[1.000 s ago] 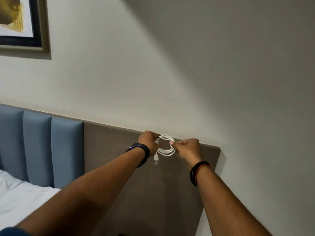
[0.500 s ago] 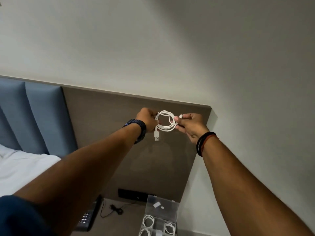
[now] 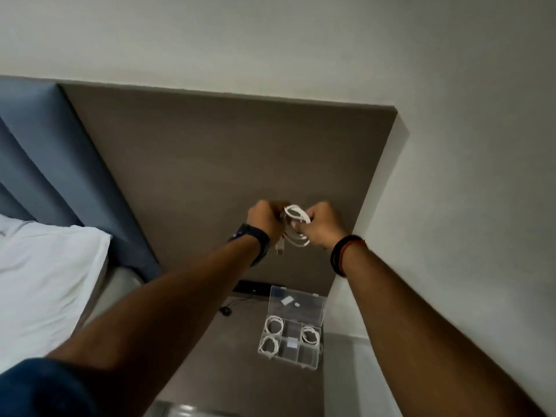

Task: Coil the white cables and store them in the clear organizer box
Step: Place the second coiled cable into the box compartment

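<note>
A coiled white cable (image 3: 296,225) hangs in the air between both hands, its USB plug dangling below the loops. My left hand (image 3: 264,219) pinches the coil's left side and my right hand (image 3: 323,225) grips its right side. Both hands are raised in front of a brown wall panel. Far below them a clear organizer box (image 3: 319,355) stands on the brown bedside surface with its lid open. Three coiled white cables (image 3: 273,325) lie in its compartments.
A black cord with a small plug (image 3: 225,310) and a dark socket strip (image 3: 251,287) lie behind the box. A bed with a white pillow (image 3: 45,281) and a blue padded headboard (image 3: 39,136) is on the left. A pale wall runs along the right.
The view has tilted downward, bringing the whole organizer box into sight. Both hands still hold the coil, now lower in the frame and closer together.
</note>
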{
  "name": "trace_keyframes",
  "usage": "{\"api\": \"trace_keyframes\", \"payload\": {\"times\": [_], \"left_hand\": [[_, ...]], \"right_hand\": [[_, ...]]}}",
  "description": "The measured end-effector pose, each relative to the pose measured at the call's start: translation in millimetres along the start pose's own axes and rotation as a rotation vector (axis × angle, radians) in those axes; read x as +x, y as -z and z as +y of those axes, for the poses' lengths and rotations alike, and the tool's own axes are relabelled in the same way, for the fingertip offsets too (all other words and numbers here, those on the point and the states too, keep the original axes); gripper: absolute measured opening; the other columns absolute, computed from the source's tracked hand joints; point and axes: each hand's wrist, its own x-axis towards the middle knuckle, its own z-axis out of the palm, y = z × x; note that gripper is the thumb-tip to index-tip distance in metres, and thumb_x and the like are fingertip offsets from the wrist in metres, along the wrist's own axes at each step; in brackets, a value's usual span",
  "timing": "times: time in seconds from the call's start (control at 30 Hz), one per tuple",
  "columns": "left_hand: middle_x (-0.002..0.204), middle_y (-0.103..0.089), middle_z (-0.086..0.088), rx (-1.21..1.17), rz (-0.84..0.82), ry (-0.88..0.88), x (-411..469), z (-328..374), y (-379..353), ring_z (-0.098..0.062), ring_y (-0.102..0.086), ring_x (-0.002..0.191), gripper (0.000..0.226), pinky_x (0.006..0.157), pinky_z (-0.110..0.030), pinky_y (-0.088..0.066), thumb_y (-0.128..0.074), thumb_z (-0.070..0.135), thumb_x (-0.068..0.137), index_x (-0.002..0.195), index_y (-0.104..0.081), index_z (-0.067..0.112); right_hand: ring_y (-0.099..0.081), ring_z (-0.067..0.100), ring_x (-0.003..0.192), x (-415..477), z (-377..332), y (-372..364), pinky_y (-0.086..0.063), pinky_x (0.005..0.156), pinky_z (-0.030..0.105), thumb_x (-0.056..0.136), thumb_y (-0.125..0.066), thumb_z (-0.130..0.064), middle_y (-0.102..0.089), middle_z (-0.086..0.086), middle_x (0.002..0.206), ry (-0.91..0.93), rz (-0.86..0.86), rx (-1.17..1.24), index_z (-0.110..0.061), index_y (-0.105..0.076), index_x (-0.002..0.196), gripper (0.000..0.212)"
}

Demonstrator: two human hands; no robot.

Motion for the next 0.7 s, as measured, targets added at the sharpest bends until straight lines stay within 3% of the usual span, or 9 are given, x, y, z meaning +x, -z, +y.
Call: {"api": "trace_keyframes", "payload": {"times": [0.1,0.2,0.23,0.3,0.4,0.5,0.57,0.63,0.7], "left_hand": [[0.108,-0.072,-0.008,-0.071,-0.061,0.112,0.9,-54.8,-51.5,-0.021,-0.065,0.100,0.029,0.083,-0.026,-0.049,-0.053,0.006,0.087,0.107,-0.070,0.018],[0.114,-0.068,-0.005,-0.160,-0.128,0.238,-2.8,-121.3,-110.7,-0.017,-0.062,0.104,0.030,0.087,-0.017,-0.043,-0.057,0.004,0.087,0.114,-0.066,0.014],[0.107,-0.069,-0.003,-0.182,-0.155,0.274,-4.0,-145.3,-132.0,-0.015,-0.063,0.095,0.030,0.079,-0.012,-0.043,-0.057,0.003,0.087,0.114,-0.067,0.013],[0.092,-0.067,-0.004,-0.256,-0.213,0.354,-6.5,-191.0,-173.0,-0.011,-0.059,0.071,0.031,0.060,-0.009,-0.043,-0.052,-0.004,0.088,0.111,-0.068,0.008],[0.086,-0.066,-0.010,-0.330,-0.241,0.434,-7.9,-252.6,-224.1,-0.018,-0.058,0.068,0.032,0.058,-0.017,-0.047,-0.048,-0.013,0.083,0.098,-0.068,0.006],[0.072,-0.061,-0.010,-0.375,-0.234,0.518,-7.1,-314.7,-273.7,-0.017,-0.052,0.053,0.031,0.044,-0.018,-0.044,-0.049,-0.015,0.080,0.078,-0.062,0.014],[0.066,-0.060,-0.008,-0.409,-0.249,0.580,-7.5,-347.4,-300.4,-0.018,-0.050,0.051,0.029,0.051,-0.025,-0.045,-0.053,-0.013,0.079,0.074,-0.060,0.014],[0.054,-0.059,0.002,-0.451,-0.259,0.641,-7.4,-377.2,-327.7,-0.017,-0.049,0.049,0.027,0.054,-0.028,-0.044,-0.055,-0.015,0.078,0.076,-0.061,0.011],[0.042,-0.057,0.007,-0.473,-0.240,0.688,-6.5,-399.9,-347.5,-0.010,-0.048,0.040,0.025,0.046,-0.021,-0.042,-0.054,-0.018,0.078,0.079,-0.064,0.006]], "right_hand": [[-0.048,0.007,0.053,2.4,56.3,-41.2,-0.032,0.042,0.016,0.080,-0.072,-0.012,-0.053,-0.003,0.054,-0.072,-0.041,0.074,-0.020,-0.052,0.050,0.037],[-0.049,0.005,0.052,2.7,123.0,-83.7,-0.035,0.043,0.010,0.075,-0.077,-0.013,-0.058,-0.001,0.057,-0.165,-0.104,0.105,-0.016,-0.064,0.058,0.022],[-0.053,0.006,0.055,4.4,146.1,-99.6,-0.038,0.047,0.011,0.073,-0.078,-0.012,-0.062,-0.001,0.061,-0.210,-0.110,0.134,-0.014,-0.068,0.065,0.013],[-0.060,0.009,0.063,10.2,194.1,-133.5,-0.045,0.056,0.014,0.069,-0.080,-0.005,-0.066,-0.002,0.069,-0.287,-0.116,0.216,-0.017,-0.067,0.073,0.018],[-0.061,0.017,0.066,19.7,262.4,-182.2,-0.050,0.065,0.024,0.070,-0.077,0.003,-0.067,0.004,0.070,-0.363,-0.145,0.278,-0.011,-0.065,0.071,0.018],[-0.063,0.021,0.075,29.7,326.7,-229.4,-0.050,0.076,0.032,0.073,-0.073,0.007,-0.069,0.012,0.081,-0.447,-0.162,0.311,0.003,-0.069,0.081,0.009],[-0.062,0.021,0.080,35.0,360.2,-253.9,-0.050,0.080,0.036,0.074,-0.072,0.008,-0.068,0.015,0.086,-0.492,-0.143,0.317,0.008,-0.068,0.087,0.013],[-0.060,0.022,0.082,41.4,389.4,-277.3,-0.049,0.082,0.037,0.074,-0.071,0.008,-0.068,0.018,0.088,-0.527,-0.130,0.330,0.003,-0.067,0.085,0.012],[-0.060,0.022,0.082,48.8,412.9,-295.4,-0.049,0.082,0.036,0.074,-0.072,0.007,-0.066,0.014,0.089,-0.533,-0.112,0.312,-0.004,-0.063,0.083,0.016]]}}
